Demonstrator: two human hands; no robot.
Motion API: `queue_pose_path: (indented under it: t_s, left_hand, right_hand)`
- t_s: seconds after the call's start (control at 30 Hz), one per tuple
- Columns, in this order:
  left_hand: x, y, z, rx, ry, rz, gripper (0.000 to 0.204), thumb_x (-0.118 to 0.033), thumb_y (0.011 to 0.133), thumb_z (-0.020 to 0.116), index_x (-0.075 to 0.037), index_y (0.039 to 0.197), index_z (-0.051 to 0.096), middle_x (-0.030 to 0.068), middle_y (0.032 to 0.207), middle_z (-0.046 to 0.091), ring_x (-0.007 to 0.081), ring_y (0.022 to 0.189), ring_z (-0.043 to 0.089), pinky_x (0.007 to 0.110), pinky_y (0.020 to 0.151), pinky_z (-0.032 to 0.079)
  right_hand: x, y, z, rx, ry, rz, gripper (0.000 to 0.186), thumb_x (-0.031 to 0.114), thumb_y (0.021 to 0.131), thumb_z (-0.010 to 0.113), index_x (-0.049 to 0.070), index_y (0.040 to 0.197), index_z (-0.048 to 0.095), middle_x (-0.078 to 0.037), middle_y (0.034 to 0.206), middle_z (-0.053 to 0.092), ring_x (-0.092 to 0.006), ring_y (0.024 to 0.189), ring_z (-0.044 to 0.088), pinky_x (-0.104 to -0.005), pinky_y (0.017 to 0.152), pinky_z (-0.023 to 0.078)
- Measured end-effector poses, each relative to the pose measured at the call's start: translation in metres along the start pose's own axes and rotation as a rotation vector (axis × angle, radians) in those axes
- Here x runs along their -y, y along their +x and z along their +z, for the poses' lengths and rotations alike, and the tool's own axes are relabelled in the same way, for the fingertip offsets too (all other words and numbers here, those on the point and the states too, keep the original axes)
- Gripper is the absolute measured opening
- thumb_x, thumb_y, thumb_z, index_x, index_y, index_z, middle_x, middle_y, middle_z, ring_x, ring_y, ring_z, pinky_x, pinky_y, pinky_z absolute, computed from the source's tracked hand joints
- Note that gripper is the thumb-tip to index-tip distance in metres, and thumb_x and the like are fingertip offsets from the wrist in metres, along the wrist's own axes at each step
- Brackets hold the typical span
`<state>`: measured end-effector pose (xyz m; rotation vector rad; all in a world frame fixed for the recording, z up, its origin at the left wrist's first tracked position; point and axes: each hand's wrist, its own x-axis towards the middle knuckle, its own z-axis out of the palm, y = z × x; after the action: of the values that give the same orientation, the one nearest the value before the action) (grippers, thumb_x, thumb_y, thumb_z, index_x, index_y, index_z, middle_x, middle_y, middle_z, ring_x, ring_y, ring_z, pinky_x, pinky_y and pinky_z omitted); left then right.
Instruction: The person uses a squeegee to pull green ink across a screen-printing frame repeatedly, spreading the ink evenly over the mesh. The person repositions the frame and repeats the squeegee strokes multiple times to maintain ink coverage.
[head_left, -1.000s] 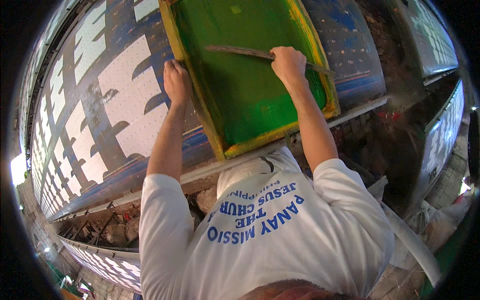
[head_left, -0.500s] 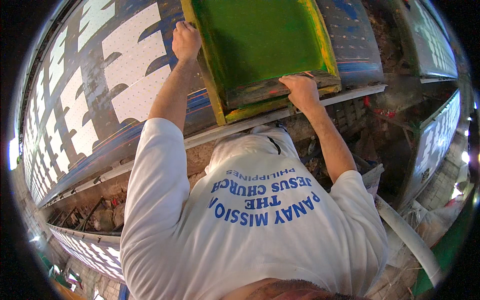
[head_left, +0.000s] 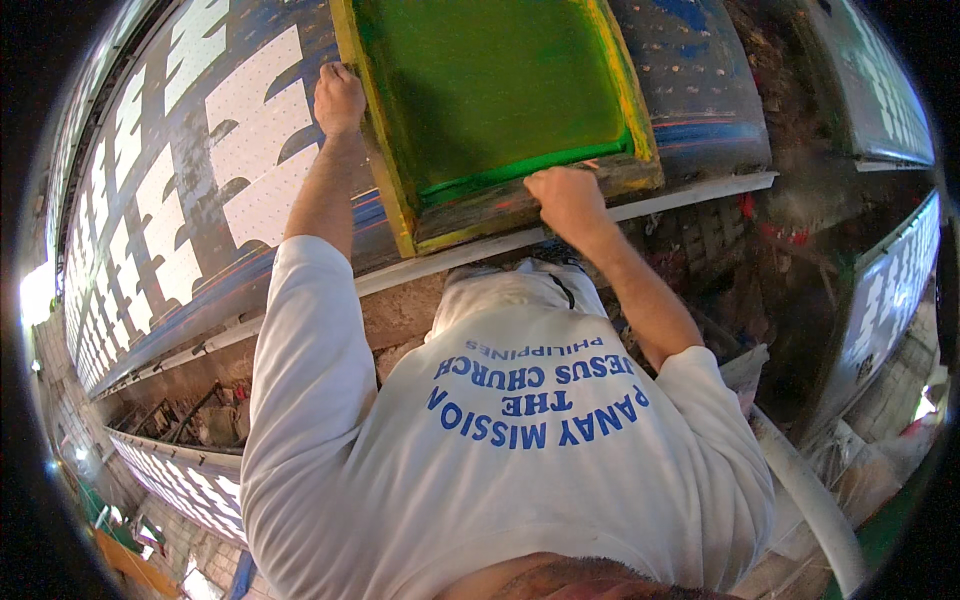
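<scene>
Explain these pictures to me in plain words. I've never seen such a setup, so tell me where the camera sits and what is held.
There is no machine here, only a person's own bare hands. The view comes from a camera worn on the head, looking down past the white shirt; its wide lens bends straight edges. Ahead lies a long dark table with white dotted pieces on it. Over part of it sits a yellow-stained frame with a green sheet inside. The left hand is at the frame's left edge; the right hand holds a dark bar near the frame's close end.
</scene>
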<state>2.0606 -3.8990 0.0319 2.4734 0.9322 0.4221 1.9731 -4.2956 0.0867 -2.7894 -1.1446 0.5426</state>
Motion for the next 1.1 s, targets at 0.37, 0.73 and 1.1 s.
queue_pose_path:
  t_s: [0.37,0.73,1.1]
  left_hand:
    - [0.003,0.006,0.002,-0.044,0.014,-0.008,0.044,-0.038,0.110,0.042,-0.007,0.123,0.070,0.0232,0.120,0.073,0.0457,0.117,0.067,0.054,0.098,0.051]
    - [0.033,0.008,0.014,-0.122,-0.043,0.199,0.039,-0.037,0.110,0.051,-0.004,0.120,0.069,0.0218,0.116,0.074,0.0447,0.109,0.068,0.051,0.093,0.053]
    - [0.007,-0.006,0.000,-0.006,-0.191,-0.017,0.041,-0.038,0.098,0.072,-0.006,0.122,0.069,0.0168,0.111,0.075,0.0351,0.103,0.072,0.044,0.090,0.055]
  right_hand:
    - [-0.062,-0.043,-0.014,-0.036,0.580,-0.155,0.046,0.015,0.093,0.075,0.003,0.138,0.067,-0.021,0.143,0.065,-0.0363,0.137,0.058,-0.0468,0.117,0.046]
    - [-0.226,-0.034,-0.008,-0.541,0.772,0.719,0.027,0.028,0.107,0.066,0.002,0.104,0.075,-0.012,0.088,0.077,-0.0179,0.073,0.072,-0.0339,0.065,0.054]
    - [-0.217,0.046,-0.003,-0.377,0.461,0.553,0.053,0.024,0.093,0.079,-0.004,0.136,0.065,-0.022,0.123,0.071,-0.0386,0.115,0.070,-0.0480,0.098,0.056]
